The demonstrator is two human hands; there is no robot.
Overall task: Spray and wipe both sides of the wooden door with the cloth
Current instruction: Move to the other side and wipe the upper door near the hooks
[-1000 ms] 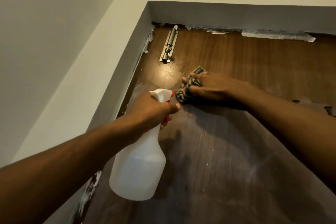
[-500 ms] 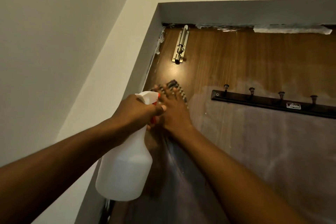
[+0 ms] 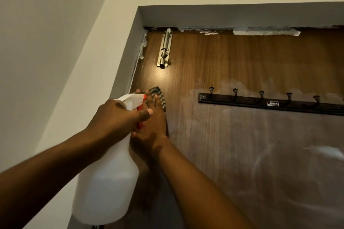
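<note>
The brown wooden door (image 3: 232, 61) fills the right of the view, its lower part streaked with pale wet film. My left hand (image 3: 117, 115) grips the neck of a white spray bottle (image 3: 106, 188) with a red trigger, held in front of the door's left edge. My right hand (image 3: 154, 122) presses a dark striped cloth (image 3: 158, 93) flat against the door near that edge, fingers pointing up. Most of the cloth is hidden under the hand and behind the bottle's nozzle.
A metal slide bolt (image 3: 164, 50) is fixed near the door's top left corner. A dark hook rail (image 3: 270, 103) with several hooks runs across the door to the right. The grey door frame (image 3: 134, 52) and white wall (image 3: 55, 42) lie left; torn white tape (image 3: 266, 31) lines the top.
My right hand has swept the cloth from the middle of the door leftward to its edge, turning fingers upward. The view has shifted, bringing the hook rail into sight.
</note>
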